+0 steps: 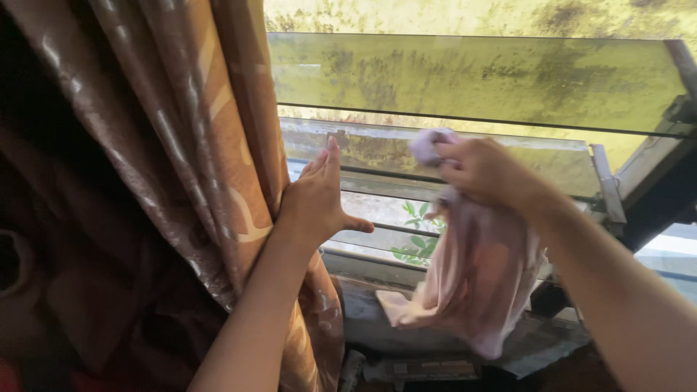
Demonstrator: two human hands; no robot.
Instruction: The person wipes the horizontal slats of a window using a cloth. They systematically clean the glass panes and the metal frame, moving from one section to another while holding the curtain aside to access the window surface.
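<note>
A louvred window (472, 80) of stained, yellowed glass slats fills the background, its metal frame (606, 181) running down the right side. Green leaves (415, 247) show through the gaps between the lower slats. A brown and orange patterned curtain (189, 131) hangs along the left and reaches down past the sill.

No containers are in view.

The left hand (316, 199) is spread flat and wide, fingers straight up and thumb out to the right, pressed against the curtain's inner edge and holding nothing. The right hand (483, 170) is closed around the bunched top of a pale pink cloth (475, 283), held up against a middle slat. The rest of the cloth hangs loose below the fist, draping down in front of the lower slats towards the sill (377, 323).

The hands are near each other with an open gap of slats between them. The curtain edge bounds the left side, the frame the right.
</note>
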